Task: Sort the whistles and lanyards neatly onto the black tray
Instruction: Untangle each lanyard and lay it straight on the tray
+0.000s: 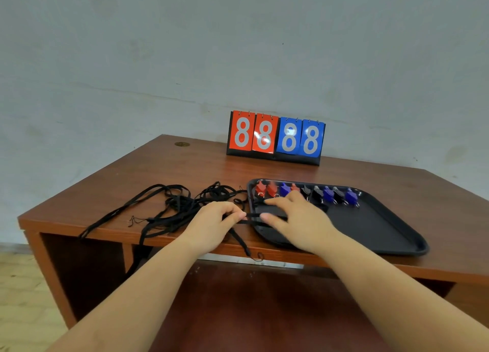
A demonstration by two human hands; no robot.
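A black tray (375, 224) lies on the right of the wooden desk. Along its far edge stands a row of several whistles (328, 194), red, blue and black. A tangle of black lanyards (174, 206) sprawls on the desk left of the tray. My left hand (214, 223) pinches one black lanyard strap (252, 216) at the tray's left rim. My right hand (296, 219) rests palm down on the tray's left part, fingers pressing on the same strap. One end of this lanyard hangs over the desk's front edge (246, 248).
A flip scoreboard (275, 138) with red and blue 8s stands at the back of the desk against the wall. The desk (148, 166) has open shelf space below. The tray's near right corner reaches the desk's front edge.
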